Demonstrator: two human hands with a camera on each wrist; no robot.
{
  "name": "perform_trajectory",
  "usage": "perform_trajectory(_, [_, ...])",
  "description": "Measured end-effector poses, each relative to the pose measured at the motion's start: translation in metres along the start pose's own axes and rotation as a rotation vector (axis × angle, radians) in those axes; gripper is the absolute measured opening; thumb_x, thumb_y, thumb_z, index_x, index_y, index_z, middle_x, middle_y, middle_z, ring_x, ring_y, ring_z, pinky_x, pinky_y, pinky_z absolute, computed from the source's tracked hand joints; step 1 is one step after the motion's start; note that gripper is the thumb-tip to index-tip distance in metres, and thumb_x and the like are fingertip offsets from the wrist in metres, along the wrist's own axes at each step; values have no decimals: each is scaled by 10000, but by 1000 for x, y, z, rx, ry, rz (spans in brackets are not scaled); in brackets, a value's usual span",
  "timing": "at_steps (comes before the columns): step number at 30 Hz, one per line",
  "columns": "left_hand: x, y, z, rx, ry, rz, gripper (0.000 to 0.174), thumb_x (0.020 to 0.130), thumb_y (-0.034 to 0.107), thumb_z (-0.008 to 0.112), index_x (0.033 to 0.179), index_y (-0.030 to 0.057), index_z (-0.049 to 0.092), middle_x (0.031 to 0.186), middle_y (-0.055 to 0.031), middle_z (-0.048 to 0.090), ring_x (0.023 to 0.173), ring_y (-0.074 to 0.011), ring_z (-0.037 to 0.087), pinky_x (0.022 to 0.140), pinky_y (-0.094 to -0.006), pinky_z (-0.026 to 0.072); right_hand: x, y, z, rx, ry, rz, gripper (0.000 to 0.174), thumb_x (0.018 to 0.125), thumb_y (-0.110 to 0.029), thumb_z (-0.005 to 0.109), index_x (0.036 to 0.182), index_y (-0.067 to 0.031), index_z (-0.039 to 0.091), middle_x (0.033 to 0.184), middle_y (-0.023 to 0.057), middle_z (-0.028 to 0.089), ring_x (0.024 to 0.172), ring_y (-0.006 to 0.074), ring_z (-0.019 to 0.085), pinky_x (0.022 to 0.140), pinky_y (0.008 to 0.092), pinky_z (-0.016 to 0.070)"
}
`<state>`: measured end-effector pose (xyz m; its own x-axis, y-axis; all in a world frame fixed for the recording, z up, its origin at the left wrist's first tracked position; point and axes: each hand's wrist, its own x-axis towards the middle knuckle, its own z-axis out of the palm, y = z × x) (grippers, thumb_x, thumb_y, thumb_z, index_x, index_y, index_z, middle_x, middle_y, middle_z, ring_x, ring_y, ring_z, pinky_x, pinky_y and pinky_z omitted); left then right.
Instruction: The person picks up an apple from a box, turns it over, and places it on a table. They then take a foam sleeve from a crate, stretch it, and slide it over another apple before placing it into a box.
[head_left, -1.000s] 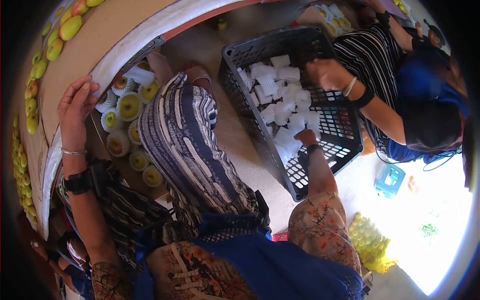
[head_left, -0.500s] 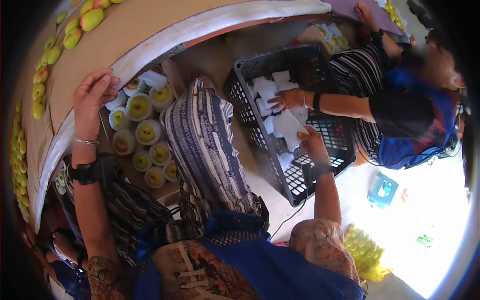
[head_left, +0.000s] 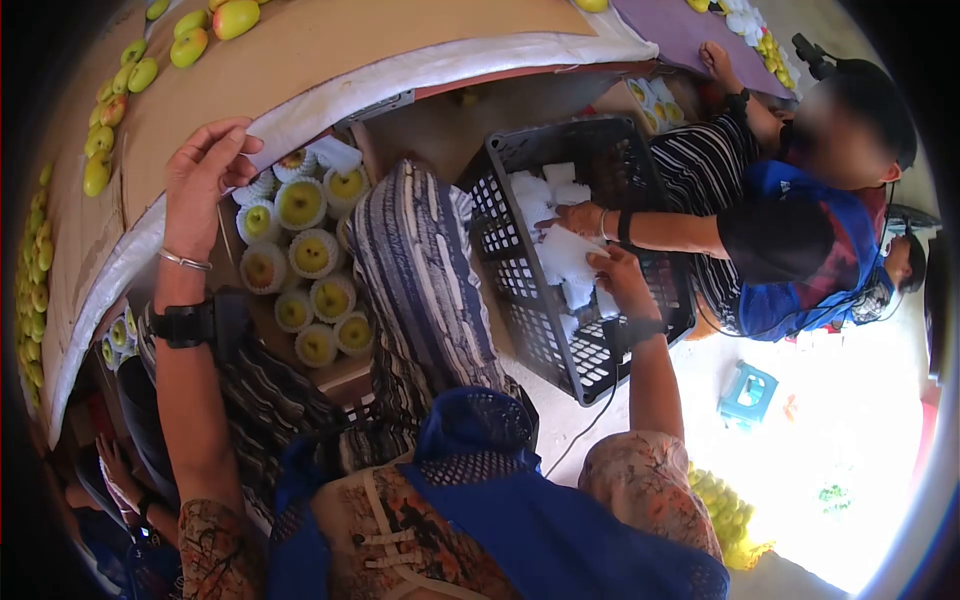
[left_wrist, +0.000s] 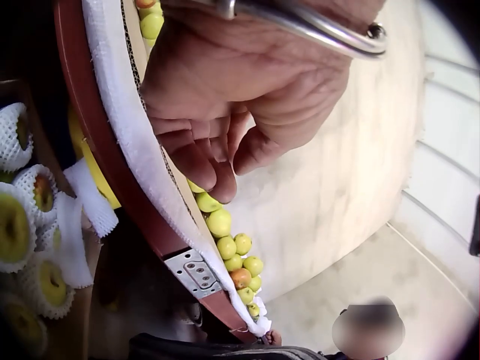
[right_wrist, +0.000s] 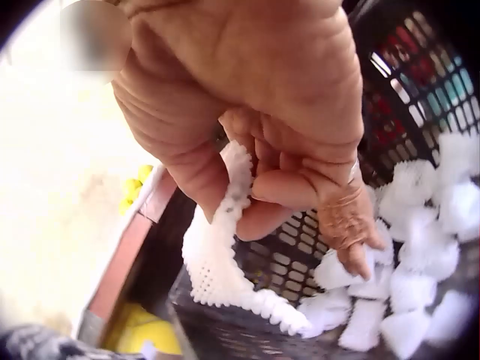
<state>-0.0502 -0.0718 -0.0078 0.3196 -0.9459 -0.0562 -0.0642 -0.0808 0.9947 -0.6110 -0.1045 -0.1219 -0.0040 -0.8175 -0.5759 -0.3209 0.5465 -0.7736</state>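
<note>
My right hand (head_left: 625, 280) is over a black plastic crate (head_left: 560, 130), and its thumb and fingers pinch a white foam fruit net (right_wrist: 217, 262). In the right wrist view the net hangs down from the fingertips, flattened and bent. More white foam nets (right_wrist: 409, 255) lie loose in the crate. Another person's hand (head_left: 580, 217) reaches in among them, close to mine. My left hand (head_left: 205, 175) is at the white padded edge (head_left: 330, 100) of the table, fingers loosely bent, holding nothing.
Below the table edge, a box holds apples (head_left: 300, 203) in foam nets beside my striped trouser leg. Loose apples (head_left: 190, 47) line the tabletop. To the right are the other person, a blue stool (head_left: 748, 395) and a yellow net bag (head_left: 725, 515) of fruit.
My right hand has risen from the nets inside the crate with one net pinched. The other person's hand has come down into the crate. My left hand stays by the table edge.
</note>
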Motion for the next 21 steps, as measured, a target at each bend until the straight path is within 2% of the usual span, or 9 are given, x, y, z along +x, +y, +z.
perform_trajectory(4, [-2,5,4,41,8,-40,243,947,222,620,1132,68,658,907,8,675,690,-41,552,658,-182,452,21,47,-8,251,-53,106,291,844,-235,681,1018,-10,623,873,62,634,734,136,625,561,232,434])
perform_trajectory(5, [-1,4,5,58,-2,-45,248,947,220,619,1137,65,656,905,6,674,690,-44,550,657,-184,450,33,67,-13,284,-51,185,266,844,-228,680,1011,-29,626,912,65,644,794,161,665,585,238,466])
perform_trajectory(8, [2,0,13,71,-18,-46,244,946,209,622,1126,49,656,901,-22,684,687,-56,567,648,-195,454,54,109,-18,85,-48,250,232,860,-173,672,1036,-35,609,987,48,634,850,195,690,620,286,510])
perform_trajectory(9, [4,-3,14,68,-20,-44,240,945,204,623,1118,42,658,900,-36,690,686,-62,577,643,-199,457,78,158,-32,-295,-171,0,309,788,-163,724,1069,-59,649,1066,70,655,841,226,699,670,353,552])
perform_trajectory(12, [8,-9,16,99,5,-57,242,945,196,618,1126,41,656,901,-29,684,692,-58,567,643,-197,451,103,200,-26,-828,76,-31,435,694,-223,790,1099,-97,691,1171,133,639,941,267,681,826,423,552])
perform_trajectory(13, [9,-9,17,108,17,-64,244,944,197,616,1128,41,655,902,-26,682,692,-57,563,644,-197,449,99,205,-21,-1002,169,-68,532,620,-301,823,1113,-133,715,1265,190,590,1185,348,554,1007,499,452])
perform_trajectory(17, [11,-12,15,114,37,-75,256,943,203,612,1137,42,651,907,-17,677,688,-51,550,642,-193,441,92,196,-4,-1124,-32,183,525,673,-422,804,1114,-151,712,1522,269,184,1379,484,265,1118,506,332])
perform_trajectory(19, [12,-13,14,110,38,-74,262,942,209,611,1143,44,649,907,-14,676,686,-48,546,642,-191,438,97,212,1,-1120,36,262,593,611,-375,824,1131,-117,700,1547,276,82,1354,536,256,1119,535,320])
perform_trajectory(21, [12,-12,14,117,38,-76,268,942,214,612,1147,45,647,907,-13,675,684,-47,544,643,-190,437,91,217,6,-1096,232,225,577,608,-314,817,1123,-84,696,1480,292,318,1273,494,423,1069,500,393])
